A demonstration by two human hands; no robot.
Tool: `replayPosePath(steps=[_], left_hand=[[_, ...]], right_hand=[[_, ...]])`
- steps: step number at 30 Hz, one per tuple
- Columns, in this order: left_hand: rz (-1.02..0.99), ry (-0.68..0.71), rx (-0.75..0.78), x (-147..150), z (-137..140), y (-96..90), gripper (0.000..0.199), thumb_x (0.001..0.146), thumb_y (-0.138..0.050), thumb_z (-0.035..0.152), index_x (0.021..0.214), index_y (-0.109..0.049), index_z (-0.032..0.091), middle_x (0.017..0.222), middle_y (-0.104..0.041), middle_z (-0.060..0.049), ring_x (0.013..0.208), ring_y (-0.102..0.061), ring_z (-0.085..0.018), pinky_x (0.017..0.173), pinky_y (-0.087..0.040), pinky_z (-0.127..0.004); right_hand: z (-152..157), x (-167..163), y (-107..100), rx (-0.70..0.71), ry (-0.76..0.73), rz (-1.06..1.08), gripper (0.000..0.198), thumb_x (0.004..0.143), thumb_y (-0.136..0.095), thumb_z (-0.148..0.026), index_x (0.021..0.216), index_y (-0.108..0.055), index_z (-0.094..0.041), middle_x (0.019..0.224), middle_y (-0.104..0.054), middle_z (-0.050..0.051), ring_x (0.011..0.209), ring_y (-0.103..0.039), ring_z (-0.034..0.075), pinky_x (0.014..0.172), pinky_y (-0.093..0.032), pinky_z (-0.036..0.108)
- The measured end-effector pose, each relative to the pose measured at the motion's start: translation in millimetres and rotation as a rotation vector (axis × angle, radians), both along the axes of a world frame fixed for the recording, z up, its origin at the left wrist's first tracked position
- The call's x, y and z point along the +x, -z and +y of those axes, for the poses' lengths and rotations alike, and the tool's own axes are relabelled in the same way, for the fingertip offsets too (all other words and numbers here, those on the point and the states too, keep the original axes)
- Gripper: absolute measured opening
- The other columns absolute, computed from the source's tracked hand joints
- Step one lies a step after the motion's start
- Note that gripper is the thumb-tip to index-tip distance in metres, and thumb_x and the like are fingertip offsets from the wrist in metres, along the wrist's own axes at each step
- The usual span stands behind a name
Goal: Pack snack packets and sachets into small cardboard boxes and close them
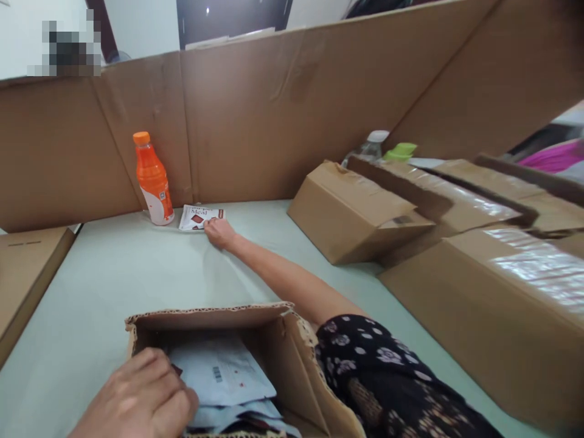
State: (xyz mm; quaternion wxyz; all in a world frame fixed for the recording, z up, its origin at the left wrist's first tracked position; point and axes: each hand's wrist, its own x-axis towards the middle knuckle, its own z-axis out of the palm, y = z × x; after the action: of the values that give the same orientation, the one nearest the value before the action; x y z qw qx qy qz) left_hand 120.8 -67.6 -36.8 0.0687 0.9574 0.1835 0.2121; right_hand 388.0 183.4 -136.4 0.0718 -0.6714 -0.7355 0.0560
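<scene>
My right hand (219, 233) reaches across the pale green table, its fingers closed on the lower right corner of a flat white packet (189, 219) printed "Meal" with dark red pictures. My left hand (141, 395) is curled over the left side of an open cardboard box (292, 359) in front of me; its fingertips are partly hidden. Inside that box lie several pale blue-white packets (223, 371), the top one showing a barcode. A dark red patch shows beside the left fingers.
An orange drink bottle (152, 179) stands left of the white packet, by a tall cardboard wall (255, 121). Several cardboard boxes (351, 207) line the right side, with a clear bottle (376, 145) and a green lid (400, 151) behind. Flat cardboard (27, 267) lies at left.
</scene>
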Motion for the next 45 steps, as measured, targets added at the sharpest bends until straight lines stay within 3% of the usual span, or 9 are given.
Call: replayPosePath(steps=[6, 12, 17, 20, 26, 29, 36, 41, 45], left_hand=[[0.104, -0.007, -0.019, 3, -13, -35.6, 0.01, 0.095, -0.058, 0.019, 0.102, -0.066, 0.019, 0.081, -0.07, -0.004, 0.078, -0.067, -0.022, 0.085, -0.057, -0.04], [0.098, 0.016, 0.06, -9, -28, -34.7, 0.015, 0.1, -0.053, 0.018, 0.101, -0.068, 0.014, 0.089, -0.075, -0.008, 0.082, -0.071, -0.022, 0.096, -0.055, -0.046], [0.015, -0.067, 0.198, -19, -39, -33.0, 0.016, 0.098, -0.059, 0.016, 0.112, -0.067, 0.012, 0.102, -0.078, -0.01, 0.101, -0.072, -0.027, 0.104, -0.052, -0.048], [-0.057, -0.118, 0.254, -25, -46, -32.1, 0.017, 0.099, -0.06, 0.015, 0.115, -0.065, 0.013, 0.105, -0.078, -0.009, 0.106, -0.072, -0.027, 0.105, -0.051, -0.046], [-0.115, -0.185, 0.294, -34, -58, -29.2, 0.016, 0.098, -0.059, 0.01, 0.112, -0.064, 0.017, 0.099, -0.078, -0.005, 0.105, -0.073, -0.024, 0.103, -0.053, -0.043], [-0.128, -0.185, 0.289, -37, -61, -26.0, 0.019, 0.098, -0.059, 0.009, 0.114, -0.063, 0.018, 0.102, -0.077, -0.005, 0.106, -0.072, -0.024, 0.102, -0.054, -0.043], [-0.246, -0.346, 0.242, -56, -65, -6.7, 0.038, 0.095, -0.066, 0.009, 0.131, -0.059, 0.018, 0.135, -0.063, -0.017, 0.123, -0.066, -0.028, 0.102, -0.057, -0.042], [-0.306, -0.514, 0.067, -75, -68, 11.3, 0.038, 0.096, -0.068, 0.02, 0.133, -0.06, 0.023, 0.137, -0.064, -0.012, 0.126, -0.064, -0.029, 0.107, -0.055, -0.047], [-0.336, -0.539, -0.047, -76, -66, 18.0, 0.039, 0.097, -0.067, 0.026, 0.135, -0.059, 0.023, 0.14, -0.063, -0.012, 0.128, -0.064, -0.029, 0.108, -0.055, -0.048]], right_hand=[[-87, 44, -23, 0.001, 0.097, 0.168, 0.024, 0.102, -0.064, -0.035, 0.116, -0.069, -0.016, 0.115, -0.071, 0.008, 0.099, -0.069, 0.02, 0.088, -0.06, 0.041], [-220, 87, -101, 0.23, 0.084, 0.507, 0.025, 0.096, -0.048, -0.026, 0.101, -0.072, -0.018, 0.097, -0.076, 0.006, 0.088, -0.07, 0.02, 0.082, -0.058, 0.034], [-299, 66, -173, 0.54, -0.139, 0.839, 0.004, 0.087, -0.074, -0.035, 0.087, -0.077, -0.032, 0.086, -0.076, 0.001, 0.079, -0.072, 0.023, 0.068, -0.058, 0.037], [-312, 38, -193, 0.345, -0.395, 0.694, 0.015, 0.092, -0.062, -0.028, 0.089, -0.077, -0.029, 0.074, -0.073, -0.002, 0.061, -0.066, 0.017, 0.054, -0.051, 0.029], [-288, 1, -163, 0.013, -0.549, 0.295, 0.03, 0.09, -0.052, -0.016, 0.104, -0.078, -0.023, 0.091, -0.079, 0.002, 0.075, -0.072, 0.018, 0.067, -0.054, 0.029], [-287, 0, -153, 0.082, -0.514, 0.321, 0.031, 0.093, -0.055, -0.024, 0.114, -0.078, -0.027, 0.117, -0.079, 0.003, 0.102, -0.075, 0.025, 0.087, -0.06, 0.038], [-346, 30, -158, 0.384, -0.202, 0.592, 0.016, 0.098, -0.063, -0.035, 0.102, -0.079, -0.032, 0.099, -0.081, 0.001, 0.092, -0.077, 0.022, 0.082, -0.064, 0.035], [-389, 48, -98, 0.42, 0.096, 0.771, 0.015, 0.096, -0.069, -0.038, 0.104, -0.079, -0.029, 0.099, -0.08, 0.004, 0.089, -0.077, 0.022, 0.082, -0.065, 0.038], [-402, 44, -50, 0.355, 0.112, 0.878, 0.029, 0.095, -0.07, -0.039, 0.12, -0.074, -0.024, 0.112, -0.079, 0.008, 0.099, -0.076, 0.024, 0.082, -0.064, 0.037]])
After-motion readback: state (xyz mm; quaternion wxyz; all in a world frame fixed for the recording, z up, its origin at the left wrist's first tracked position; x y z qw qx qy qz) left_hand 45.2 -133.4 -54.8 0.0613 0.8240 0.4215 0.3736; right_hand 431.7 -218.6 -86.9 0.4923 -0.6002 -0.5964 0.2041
